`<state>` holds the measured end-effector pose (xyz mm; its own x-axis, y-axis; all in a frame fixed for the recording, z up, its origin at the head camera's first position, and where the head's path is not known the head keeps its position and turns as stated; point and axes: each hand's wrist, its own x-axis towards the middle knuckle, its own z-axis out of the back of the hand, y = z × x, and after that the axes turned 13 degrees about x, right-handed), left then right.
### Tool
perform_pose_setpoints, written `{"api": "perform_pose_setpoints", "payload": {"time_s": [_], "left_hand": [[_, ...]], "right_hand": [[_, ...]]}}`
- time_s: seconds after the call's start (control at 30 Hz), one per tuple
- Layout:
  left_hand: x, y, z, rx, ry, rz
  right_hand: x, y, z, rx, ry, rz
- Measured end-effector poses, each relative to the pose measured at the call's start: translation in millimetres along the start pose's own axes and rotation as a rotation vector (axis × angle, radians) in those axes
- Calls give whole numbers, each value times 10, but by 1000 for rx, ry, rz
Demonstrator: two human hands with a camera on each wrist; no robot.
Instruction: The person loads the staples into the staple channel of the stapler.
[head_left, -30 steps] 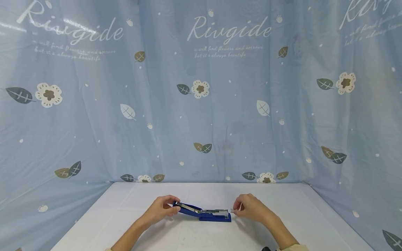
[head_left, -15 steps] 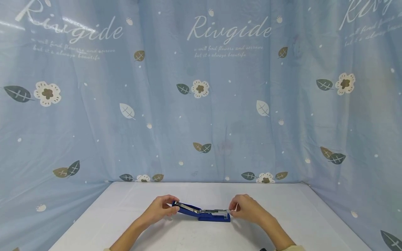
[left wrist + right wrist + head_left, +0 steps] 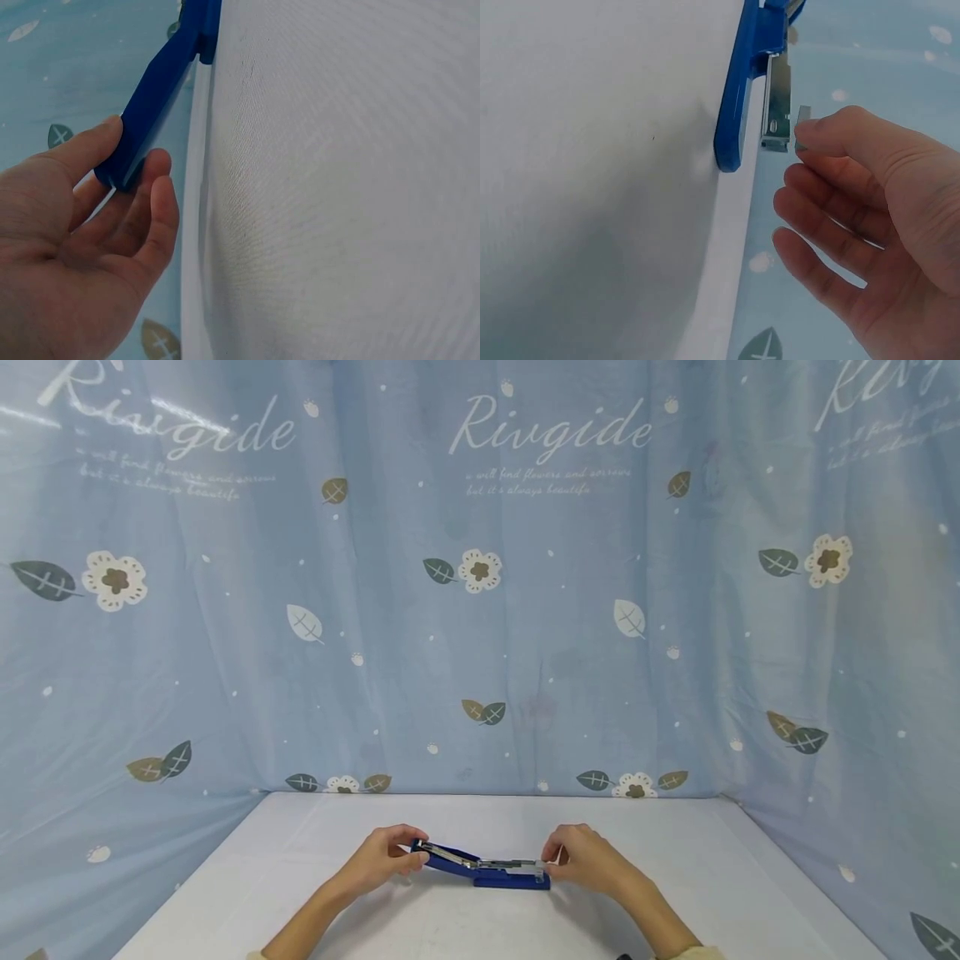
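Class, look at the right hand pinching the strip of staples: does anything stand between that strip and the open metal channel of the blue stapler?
Nothing visible does. The staple strip, pinched by the right hand, sits just beside the metal channel of the blue stapler; the left hand holds its opened lid.

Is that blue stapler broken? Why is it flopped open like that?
It doesn't look broken. The stapler lies opened flat on the table; the left hand grips its lid, and the metal staple channel is bare. The right hand pinches a small strip of staples beside it.
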<state>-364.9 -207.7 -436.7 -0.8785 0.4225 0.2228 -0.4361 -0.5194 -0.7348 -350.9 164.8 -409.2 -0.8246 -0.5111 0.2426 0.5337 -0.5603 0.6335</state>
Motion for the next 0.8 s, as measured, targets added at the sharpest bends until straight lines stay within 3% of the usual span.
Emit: {"api": "perform_pose_setpoints", "payload": {"time_s": [0.8], "left_hand": [[-5,-8,0,4,-8,-20]], "right_hand": [[139,1,-105,10,14,-9]]}}
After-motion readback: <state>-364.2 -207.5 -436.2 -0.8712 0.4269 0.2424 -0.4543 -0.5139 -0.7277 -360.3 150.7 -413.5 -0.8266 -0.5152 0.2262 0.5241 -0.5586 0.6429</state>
